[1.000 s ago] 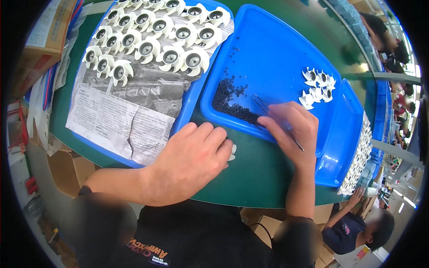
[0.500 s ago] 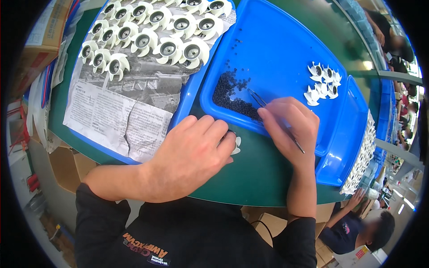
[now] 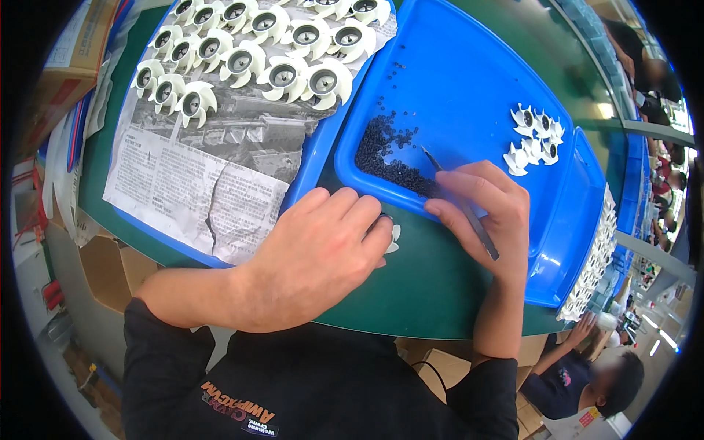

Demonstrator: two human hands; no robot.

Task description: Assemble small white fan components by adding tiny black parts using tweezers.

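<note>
Left hand (image 3: 323, 246) curls round a white-bladed part (image 3: 394, 239), mostly hidden; right hand (image 3: 497, 207) grips tweezers (image 3: 481, 235), tips near black rings (image 3: 385, 156), near-left in blue tray (image 3: 469, 88).

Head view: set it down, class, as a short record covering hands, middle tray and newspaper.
Left hand: holds a white wheel, mostly hidden
Right hand: holds tweezers, tips over the middle tray
Middle tray: blue; black rings heaped in near left corner, several white wheels at right
Newspaper: left of that tray, bearing rows of white wheels
</note>
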